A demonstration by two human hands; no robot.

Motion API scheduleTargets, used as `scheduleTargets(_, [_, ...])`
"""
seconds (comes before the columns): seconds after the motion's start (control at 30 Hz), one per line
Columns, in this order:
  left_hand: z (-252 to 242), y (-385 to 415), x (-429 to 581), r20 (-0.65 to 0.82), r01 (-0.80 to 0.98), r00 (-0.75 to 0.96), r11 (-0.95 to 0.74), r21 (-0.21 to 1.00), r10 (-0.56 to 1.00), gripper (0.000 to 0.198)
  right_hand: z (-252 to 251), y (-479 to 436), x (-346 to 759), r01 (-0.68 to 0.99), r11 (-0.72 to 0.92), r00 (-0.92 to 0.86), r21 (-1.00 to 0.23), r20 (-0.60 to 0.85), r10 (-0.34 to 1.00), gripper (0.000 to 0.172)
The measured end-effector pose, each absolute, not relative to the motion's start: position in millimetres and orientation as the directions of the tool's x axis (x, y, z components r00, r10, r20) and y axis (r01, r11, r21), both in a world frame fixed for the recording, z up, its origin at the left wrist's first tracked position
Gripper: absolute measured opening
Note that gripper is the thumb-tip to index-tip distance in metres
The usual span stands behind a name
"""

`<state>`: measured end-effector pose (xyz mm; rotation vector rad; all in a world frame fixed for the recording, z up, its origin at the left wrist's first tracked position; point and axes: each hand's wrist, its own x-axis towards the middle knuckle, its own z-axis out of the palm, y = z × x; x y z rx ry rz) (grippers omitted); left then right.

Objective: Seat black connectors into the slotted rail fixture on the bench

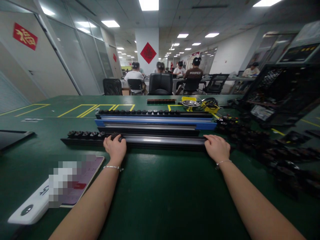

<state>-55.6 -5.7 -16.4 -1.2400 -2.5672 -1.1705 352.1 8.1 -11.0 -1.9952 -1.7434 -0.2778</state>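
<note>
A long black rail with a silver channel (162,140) lies across the green table in front of me. Several small black parts (85,134) sit in a row on its left end. My left hand (115,148) is closed on one small black part (117,136) at the rail, just right of that row. My right hand (217,146) grips the rail's right end with fingers curled over it. Both wrists wear thin bracelets.
Behind lie a blue rail (155,124) and a black rail filled with parts (152,113). A heap of loose black parts (270,150) spreads at right below a black crate (282,93). A tablet (75,181) and white device (32,206) lie left. People sit at far desks.
</note>
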Motion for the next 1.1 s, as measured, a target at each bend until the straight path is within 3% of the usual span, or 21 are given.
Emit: scheduleTargets(1.1, [-13,-9,-43,0.344,0.701,-0.651,0.363,0.613,0.677,0.04,-11,8,352,0.972,-0.074,0.172,-0.224,0.454,0.874,0.04])
